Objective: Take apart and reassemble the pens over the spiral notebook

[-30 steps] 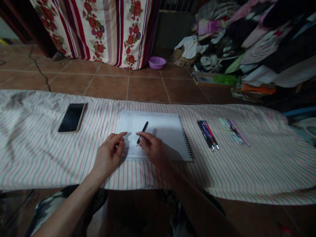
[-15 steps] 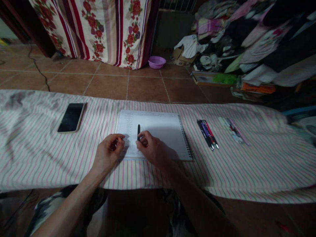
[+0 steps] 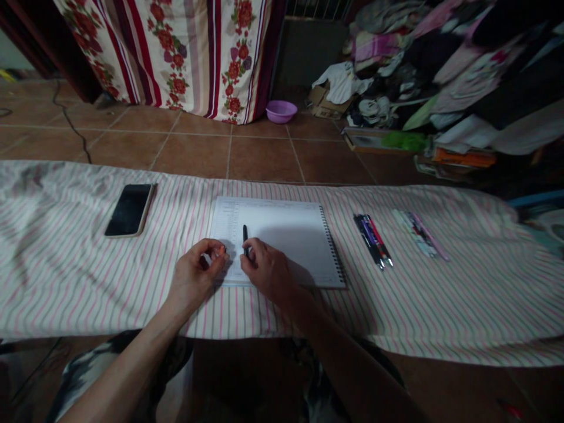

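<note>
A spiral notebook (image 3: 282,220) lies open on the striped cloth in front of me, its wire binding on the right. My right hand (image 3: 267,267) rests over the page and grips a black pen (image 3: 245,233), which points away from me. Close beside it, at the page's left part, my left hand (image 3: 200,267) pinches a small orange thing (image 3: 222,250) with a dark tip between thumb and fingertips. Its kind is too small to make out. A gap separates the two hands.
A phone (image 3: 128,210) lies to the left. Right of the notebook are a group of dark and coloured pens (image 3: 373,241) and a second, paler group (image 3: 422,236). Beyond the cloth (image 3: 176,194) are a tiled floor, a purple basin (image 3: 281,111) and piled clothes.
My left hand has shifted slightly right with the orange thing. My right hand and the black pen have moved a little left, narrowing the gap between the hands.
</note>
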